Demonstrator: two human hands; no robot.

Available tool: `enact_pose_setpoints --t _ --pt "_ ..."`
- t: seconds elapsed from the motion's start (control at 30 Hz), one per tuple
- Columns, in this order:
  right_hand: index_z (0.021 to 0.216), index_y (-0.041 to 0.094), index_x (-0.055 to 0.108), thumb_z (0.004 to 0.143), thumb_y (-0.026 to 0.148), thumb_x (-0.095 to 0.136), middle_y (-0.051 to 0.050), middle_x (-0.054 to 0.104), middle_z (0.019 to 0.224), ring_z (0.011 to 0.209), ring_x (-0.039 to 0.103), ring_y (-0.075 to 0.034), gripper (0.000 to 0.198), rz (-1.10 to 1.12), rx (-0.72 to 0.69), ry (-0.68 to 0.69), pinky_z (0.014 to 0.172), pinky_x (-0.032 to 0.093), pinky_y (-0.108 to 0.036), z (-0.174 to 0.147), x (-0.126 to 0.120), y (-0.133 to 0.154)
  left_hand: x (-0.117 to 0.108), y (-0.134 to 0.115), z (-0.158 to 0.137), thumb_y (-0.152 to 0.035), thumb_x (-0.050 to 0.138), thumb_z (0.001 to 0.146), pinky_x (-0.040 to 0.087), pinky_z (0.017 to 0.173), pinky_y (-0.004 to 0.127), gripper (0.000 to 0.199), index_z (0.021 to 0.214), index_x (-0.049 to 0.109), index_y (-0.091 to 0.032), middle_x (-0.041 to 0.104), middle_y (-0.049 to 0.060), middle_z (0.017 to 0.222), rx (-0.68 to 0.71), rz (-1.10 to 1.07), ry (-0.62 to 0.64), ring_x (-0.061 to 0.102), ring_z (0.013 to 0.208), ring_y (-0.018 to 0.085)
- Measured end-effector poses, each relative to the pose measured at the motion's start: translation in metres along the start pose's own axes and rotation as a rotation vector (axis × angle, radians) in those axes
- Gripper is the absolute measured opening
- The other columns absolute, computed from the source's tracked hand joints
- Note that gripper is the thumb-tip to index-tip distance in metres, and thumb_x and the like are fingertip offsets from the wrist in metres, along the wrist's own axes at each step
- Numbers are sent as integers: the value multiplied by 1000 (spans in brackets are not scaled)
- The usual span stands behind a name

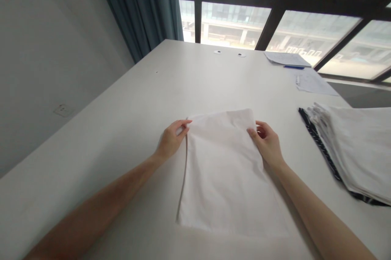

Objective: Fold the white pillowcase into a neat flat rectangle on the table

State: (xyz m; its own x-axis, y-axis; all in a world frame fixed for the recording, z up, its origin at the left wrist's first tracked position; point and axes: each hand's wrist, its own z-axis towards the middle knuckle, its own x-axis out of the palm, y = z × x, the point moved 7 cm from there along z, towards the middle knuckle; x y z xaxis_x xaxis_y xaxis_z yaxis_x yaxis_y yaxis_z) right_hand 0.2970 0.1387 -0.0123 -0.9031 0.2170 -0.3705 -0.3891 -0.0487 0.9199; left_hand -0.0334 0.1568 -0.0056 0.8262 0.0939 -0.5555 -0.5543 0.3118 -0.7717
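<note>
A white cloth [224, 174], roughly rectangular and lightly wrinkled, lies in front of me with its far part between my hands. My left hand [174, 137] pinches its left edge near the far left corner, thumb and forefinger closed on the fabric. On the opposite side, my right hand [267, 142] grips the right edge near the far right corner, with the thumb on top and the other fingers partly hidden behind the edge. Whether the cloth is folded into layers, I cannot tell for certain.
A stack of white cloths [360, 146] with a black patterned one beneath lies at the right. Papers [287, 59] and a blue pen [293, 67] rest at the table's [146, 101] far right. A wall stands left; a curtain [143, 7] and windows are behind.
</note>
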Motion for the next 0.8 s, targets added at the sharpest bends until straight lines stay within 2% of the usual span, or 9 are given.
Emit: enact_pose_setpoints --t 0.2,0.43,0.5,0.63,0.7,0.8 --pt "107 20 63 73 50 73 0 63 76 64 55 -15 46 78 42 -118 57 44 -27 2 -7 -2 1 -9 -2 -26 58 86 45 94 36 32 118 61 -22 65 2 93 85 59 29 60 97 20" --pt "107 19 64 70 50 75 1 63 75 64 55 -13 50 161 79 -233 59 45 -26 5 -14 -13 16 -21 -10 -19 62 84 40 94 38 41 125 57 -23 64 -1 85 256 174 178 61 87 18" --pt "109 19 64 74 50 70 1 62 76 65 55 -13 47 164 69 -193 59 44 -26 7 -15 -14 19 -20 -11 -17 63 84 39 94 39 41 124 57 -23 64 -2 83 258 188 204 61 87 18" --pt "123 22 58 81 49 62 1 61 81 67 54 -14 50 162 13 16 56 42 -24 7 -9 -7 18 -15 -10 -16 61 84 39 94 39 37 121 59 -23 63 -2 81 221 191 185 61 85 18" --pt "132 21 53 82 47 61 2 59 76 62 51 -13 57 107 20 97 53 40 -24 5 -5 -4 16 -13 -9 -16 59 85 40 93 38 35 120 59 -22 63 -2 80 205 191 162 61 84 17" --pt "138 18 48 83 47 61 5 53 65 54 43 -11 63 49 37 132 48 35 -23 2 -2 0 15 -12 -9 -16 57 86 40 92 38 34 119 60 -22 62 -2 79 196 196 142 60 82 17"
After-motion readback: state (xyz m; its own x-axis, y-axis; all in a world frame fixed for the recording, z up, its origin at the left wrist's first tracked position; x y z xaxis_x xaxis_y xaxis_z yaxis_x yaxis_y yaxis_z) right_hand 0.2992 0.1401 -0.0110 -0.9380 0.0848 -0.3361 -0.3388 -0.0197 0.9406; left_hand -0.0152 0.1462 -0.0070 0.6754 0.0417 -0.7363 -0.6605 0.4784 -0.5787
